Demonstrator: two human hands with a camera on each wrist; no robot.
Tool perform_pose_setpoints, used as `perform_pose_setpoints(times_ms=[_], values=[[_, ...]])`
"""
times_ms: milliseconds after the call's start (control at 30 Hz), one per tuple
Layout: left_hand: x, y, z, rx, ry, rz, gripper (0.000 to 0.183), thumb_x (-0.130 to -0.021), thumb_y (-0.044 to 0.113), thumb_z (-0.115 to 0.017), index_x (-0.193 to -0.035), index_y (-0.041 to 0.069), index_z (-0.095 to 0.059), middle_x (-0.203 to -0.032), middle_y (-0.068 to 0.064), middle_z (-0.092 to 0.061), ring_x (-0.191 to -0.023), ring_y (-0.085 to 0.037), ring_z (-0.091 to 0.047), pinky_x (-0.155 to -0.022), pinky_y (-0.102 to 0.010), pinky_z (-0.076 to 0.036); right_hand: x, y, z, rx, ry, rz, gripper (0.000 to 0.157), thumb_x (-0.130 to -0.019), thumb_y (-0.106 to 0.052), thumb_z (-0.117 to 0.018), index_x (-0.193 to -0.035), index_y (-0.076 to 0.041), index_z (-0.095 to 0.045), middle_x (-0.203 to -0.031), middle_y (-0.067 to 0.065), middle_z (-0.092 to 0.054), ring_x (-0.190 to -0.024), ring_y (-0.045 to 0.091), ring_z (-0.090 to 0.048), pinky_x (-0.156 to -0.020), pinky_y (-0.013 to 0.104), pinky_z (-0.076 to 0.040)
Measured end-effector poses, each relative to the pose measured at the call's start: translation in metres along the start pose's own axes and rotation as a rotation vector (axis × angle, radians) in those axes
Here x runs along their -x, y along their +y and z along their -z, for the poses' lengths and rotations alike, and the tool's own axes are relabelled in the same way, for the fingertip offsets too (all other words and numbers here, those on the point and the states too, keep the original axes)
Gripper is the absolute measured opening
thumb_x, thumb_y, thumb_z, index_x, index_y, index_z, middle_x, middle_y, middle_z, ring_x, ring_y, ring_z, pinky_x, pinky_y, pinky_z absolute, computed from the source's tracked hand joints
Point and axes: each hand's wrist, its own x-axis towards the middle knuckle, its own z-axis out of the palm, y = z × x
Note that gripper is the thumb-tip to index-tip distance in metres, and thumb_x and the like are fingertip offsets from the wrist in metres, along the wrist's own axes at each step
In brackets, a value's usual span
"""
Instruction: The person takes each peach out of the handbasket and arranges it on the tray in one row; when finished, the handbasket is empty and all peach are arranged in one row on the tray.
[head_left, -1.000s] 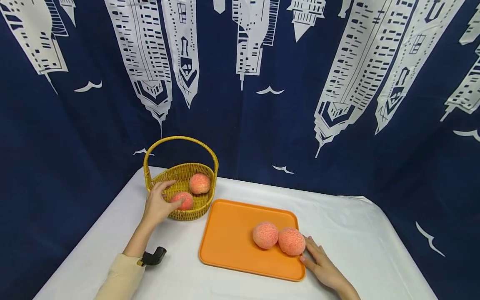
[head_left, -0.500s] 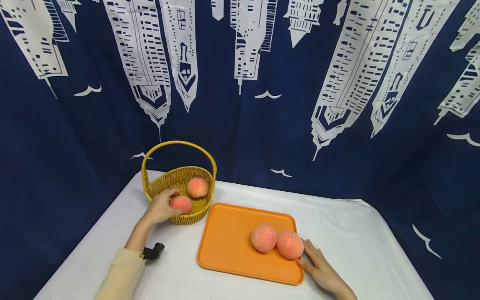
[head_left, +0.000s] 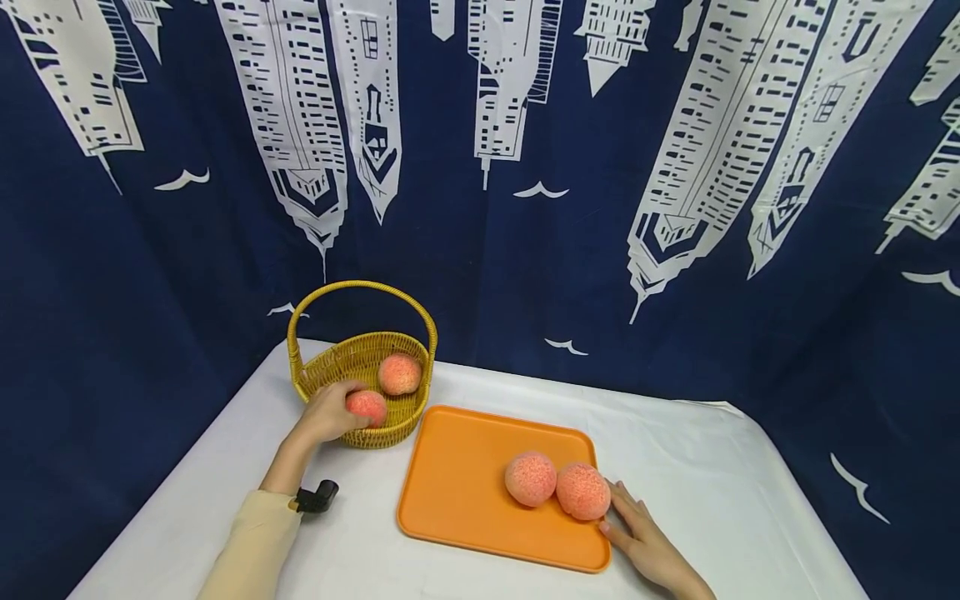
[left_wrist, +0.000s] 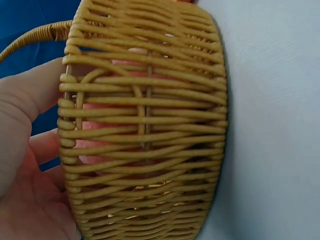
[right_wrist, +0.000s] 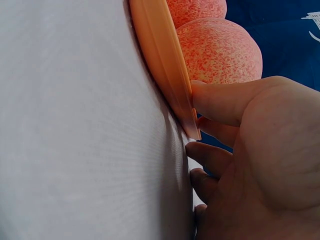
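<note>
My left hand (head_left: 330,414) reaches over the near-left rim of the yellow wicker basket (head_left: 378,436), thumb and fingers around a pinkish-red peach (head_left: 367,407) inside. Through the weave in the left wrist view, parts of that peach (left_wrist: 107,117) show, and the fingertips are hidden. Another peach (head_left: 400,373) sits farther back in the basket. By the right rim of an orange tray (head_left: 457,483) rests my right hand (head_left: 648,546), its thumb at the rim beside a peach (head_left: 583,492). That peach sits alongside one more peach (head_left: 531,479) on the tray.
The basket's tall arched handle (head_left: 362,284) rises above its opening. A white cloth (head_left: 675,450) covers the table, and a dark blue curtain (head_left: 480,250) with white buildings hangs behind. A black wrist camera (head_left: 317,497) is strapped near the left sleeve (head_left: 251,542).
My left thumb and fingers have closed in around the front peach in the basket. The right hand and the two peaches on the tray have stayed in place.
</note>
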Motion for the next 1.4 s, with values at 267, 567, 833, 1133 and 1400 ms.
perform_pose_setpoints(times_ms=[267, 567, 833, 1133, 1400], values=[[0.003, 0.002, -0.004, 0.052, 0.085, -0.009, 0.057, -0.074, 0.011, -0.081, -0.124, -0.006, -0.06, -0.123, -0.028, -0.062, -0.113, -0.044, -0.057, -0.093, -0.056, -0.049, -0.001, 0.0, 0.001, 0.002, -0.007, -0.015, 0.069, -0.097, -0.032, -0.058, -0.151, 0.001, -0.03, -0.159, 0.026, -0.015, -0.148, 0.044, 0.001, -0.116, 0.063, 0.009], [0.006, 0.004, -0.003, 0.153, 0.149, -0.021, 0.06, -0.073, 0.007, -0.079, -0.128, -0.005, -0.059, -0.127, -0.027, -0.061, -0.117, -0.042, -0.057, -0.095, -0.055, -0.049, -0.001, 0.001, 0.0, 0.027, -0.033, -0.008, 0.068, -0.098, -0.033, -0.055, -0.153, -0.003, -0.029, -0.161, 0.022, -0.018, -0.149, 0.044, 0.003, -0.114, 0.066, 0.01], [0.012, 0.019, 0.011, 0.206, 0.192, -0.012, 0.064, -0.072, 0.013, -0.08, -0.131, 0.0, -0.058, -0.13, -0.026, -0.06, -0.118, -0.041, -0.054, -0.095, -0.055, -0.049, -0.002, 0.002, -0.001, 0.038, -0.022, -0.03, 0.068, -0.096, -0.03, -0.059, -0.152, -0.002, -0.03, -0.16, 0.022, -0.019, -0.149, 0.043, -0.001, -0.115, 0.064, 0.008], [0.02, 0.045, 0.011, 0.239, 0.173, -0.056, 0.061, -0.071, 0.015, -0.081, -0.128, 0.005, -0.062, -0.124, -0.02, -0.064, -0.104, -0.033, -0.059, -0.084, -0.043, -0.054, -0.002, 0.002, 0.0, 0.035, -0.02, -0.034, 0.069, -0.097, -0.033, -0.058, -0.152, -0.003, -0.03, -0.16, 0.024, -0.016, -0.149, 0.044, 0.0, -0.115, 0.065, 0.008], [0.025, 0.063, -0.006, 0.316, 0.117, -0.092, 0.057, -0.07, 0.014, -0.084, -0.123, 0.006, -0.064, -0.118, -0.018, -0.066, -0.086, -0.024, -0.057, -0.071, -0.027, -0.05, -0.001, 0.0, 0.0, 0.03, -0.013, -0.03, 0.069, -0.097, -0.031, -0.058, -0.152, 0.0, -0.029, -0.159, 0.027, -0.013, -0.149, 0.044, 0.0, -0.116, 0.064, 0.008]])
